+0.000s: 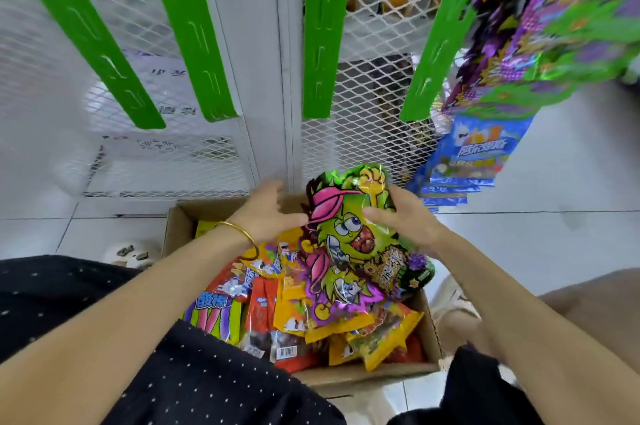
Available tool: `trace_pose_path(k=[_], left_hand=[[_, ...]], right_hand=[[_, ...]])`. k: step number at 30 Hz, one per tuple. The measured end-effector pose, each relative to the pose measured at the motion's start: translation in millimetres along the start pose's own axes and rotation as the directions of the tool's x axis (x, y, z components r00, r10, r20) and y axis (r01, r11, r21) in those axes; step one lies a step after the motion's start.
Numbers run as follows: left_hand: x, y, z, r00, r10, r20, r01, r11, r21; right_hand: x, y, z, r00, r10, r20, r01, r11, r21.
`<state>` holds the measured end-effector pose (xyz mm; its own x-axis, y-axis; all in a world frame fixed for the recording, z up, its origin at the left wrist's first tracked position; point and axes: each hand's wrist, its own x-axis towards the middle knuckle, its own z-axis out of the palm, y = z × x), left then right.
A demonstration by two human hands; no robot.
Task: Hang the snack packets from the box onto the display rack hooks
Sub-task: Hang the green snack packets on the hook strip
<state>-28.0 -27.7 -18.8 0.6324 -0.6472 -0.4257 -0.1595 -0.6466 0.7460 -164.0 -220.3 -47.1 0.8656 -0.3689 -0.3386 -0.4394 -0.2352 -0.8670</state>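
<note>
A cardboard box [431, 331] on the floor holds several snack packets in orange, red, yellow and green. My right hand [412, 220] grips a green packet with a cartoon face and pink cap [346, 234], lifted above the box. My left hand [268, 213], with a gold bangle on the wrist, is just left of that packet with its fingers spread and touches its edge. Green hanging strips [322, 43] with hooks run down the white mesh rack [173, 161]. The rightmost strip [433, 53] carries green-purple packets [540, 43] and blue packets [467, 161].
White floor tiles [536, 234] lie to the right of the box. A small white object [133, 253] sits on the floor left of the box. My knees in dark dotted fabric [173, 372] flank the box's near side.
</note>
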Motion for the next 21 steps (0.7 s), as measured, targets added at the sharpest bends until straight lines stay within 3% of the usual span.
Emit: trace_pose_path(k=[4, 7, 9, 11, 14, 16, 21], left_hand=[[-2, 25, 6, 0.99, 0.129, -0.061, -0.136, 0.979, -0.148], [-10, 50, 3, 0.963, 0.222, -0.154, -0.248, 0.953, -0.173], [-17, 67, -4, 0.94, 0.295, -0.17, -0.319, 0.938, -0.137], [-27, 90, -13, 0.916, 0.386, -0.106, -0.392, 0.919, -0.036], [-38, 132, -25, 0.873, 0.487, -0.029, -0.482, 0.87, 0.107], [-47, 164, -33, 0.845, 0.534, -0.017, -0.522, 0.832, 0.186], [-72, 258, -69, 0.75, 0.662, 0.024, -0.627, 0.698, 0.346]], right_hand=[[-22, -8, -18, 1.0, -0.02, 0.011, 0.016, 0.952, 0.306], [-38, -18, -30, 1.0, -0.023, -0.005, 0.023, 0.935, 0.353], [-48, -30, -45, 0.987, -0.062, -0.151, 0.087, 0.983, 0.16], [-58, -49, -65, 0.933, -0.228, -0.278, 0.207, 0.973, -0.101], [-76, -97, -86, 0.879, -0.439, -0.185, 0.351, 0.859, -0.372], [-85, -132, -94, 0.859, -0.491, -0.148, 0.392, 0.815, -0.428], [-110, -207, -142, 0.771, -0.592, -0.234, 0.431, 0.756, -0.493]])
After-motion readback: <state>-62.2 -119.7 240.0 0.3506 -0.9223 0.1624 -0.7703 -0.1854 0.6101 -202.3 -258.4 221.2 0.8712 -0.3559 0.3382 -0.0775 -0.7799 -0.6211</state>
